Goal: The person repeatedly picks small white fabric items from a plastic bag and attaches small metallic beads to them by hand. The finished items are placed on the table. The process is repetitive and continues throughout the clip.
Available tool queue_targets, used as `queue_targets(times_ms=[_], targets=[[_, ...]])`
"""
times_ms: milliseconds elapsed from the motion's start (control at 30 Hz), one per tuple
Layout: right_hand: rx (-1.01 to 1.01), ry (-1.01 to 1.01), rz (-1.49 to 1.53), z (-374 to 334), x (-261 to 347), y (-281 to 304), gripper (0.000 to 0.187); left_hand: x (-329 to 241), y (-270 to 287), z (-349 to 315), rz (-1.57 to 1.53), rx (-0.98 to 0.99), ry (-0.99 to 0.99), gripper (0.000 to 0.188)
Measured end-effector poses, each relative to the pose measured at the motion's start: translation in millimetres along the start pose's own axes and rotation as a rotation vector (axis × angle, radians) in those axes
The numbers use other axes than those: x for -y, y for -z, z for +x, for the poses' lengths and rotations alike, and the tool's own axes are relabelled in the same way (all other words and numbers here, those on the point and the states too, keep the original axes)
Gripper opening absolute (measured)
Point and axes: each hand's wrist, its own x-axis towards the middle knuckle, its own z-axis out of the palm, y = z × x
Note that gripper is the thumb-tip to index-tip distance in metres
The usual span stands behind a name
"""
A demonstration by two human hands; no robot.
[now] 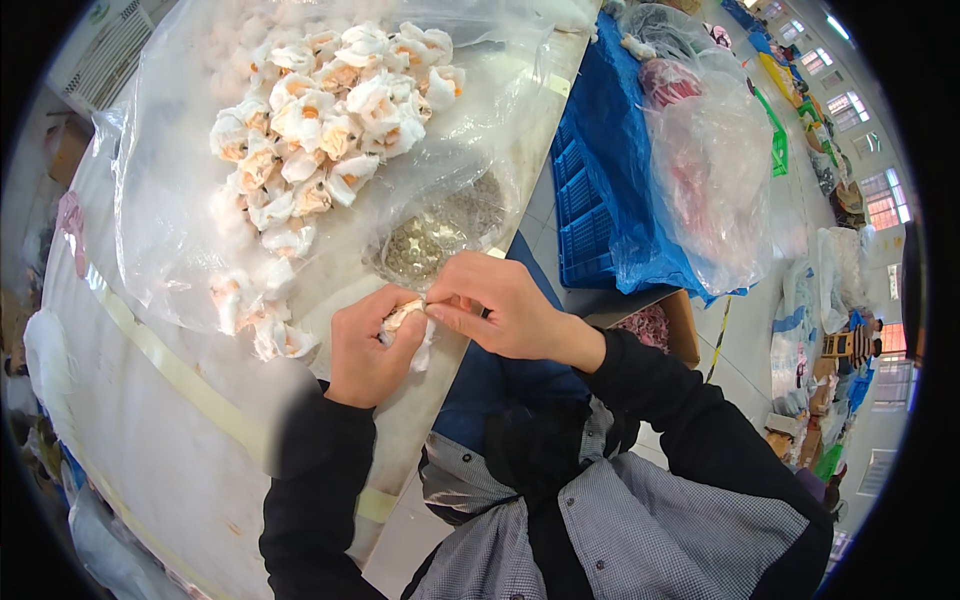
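Observation:
My left hand (366,345) is closed round a small white and peach fabric flower (402,318), close to the table's near right edge. White petals poke out below its fingers. From the right, my right hand (505,308) meets it, thumb and forefinger pinched together at the flower's end. Whatever small piece sits between those fingertips is hidden. Just beyond my hands lies a clear plastic bag (425,240) of small, pale, shiny pieces. A heap of similar white and peach flowers (335,115) spreads farther off on the left, with a few loose ones (280,335) nearer my left hand.
Clear plastic sheeting (165,210) lies under and around the heap on the pale table (190,430). Right of the table stands a blue crate (582,215) with blue lining and bagged pink material (690,190). A cardboard box (683,330) holds pink shreds beside my right forearm.

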Motion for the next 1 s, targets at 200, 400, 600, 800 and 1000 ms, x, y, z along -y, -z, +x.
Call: queue_targets(times_ms=[200,400,600,800,1000], targets=[[-0.183,-0.077,-0.073,1.5,15.7,-4.6,0.007,-7.5,9.0,-4.3,-0.318,-0.195,0.121,0.041],[-0.308,-0.084,-0.138,5.8,13.3,-16.3,0.007,-14.8,1.7,-3.7,-0.377,-0.153,0.198,0.061],[-0.378,-0.030,-0.205,8.6,10.8,-20.0,0.009,-16.8,-2.5,-5.2,-0.426,-0.113,0.236,0.069],[-0.400,0.037,-0.340,10.0,12.4,-27.0,0.011,-17.1,-4.0,-4.6,-0.526,-0.190,0.273,0.060],[-0.384,-0.014,-0.385,10.1,16.5,-29.0,0.013,-14.3,-0.3,-4.2,-0.500,-0.269,0.321,0.057]])
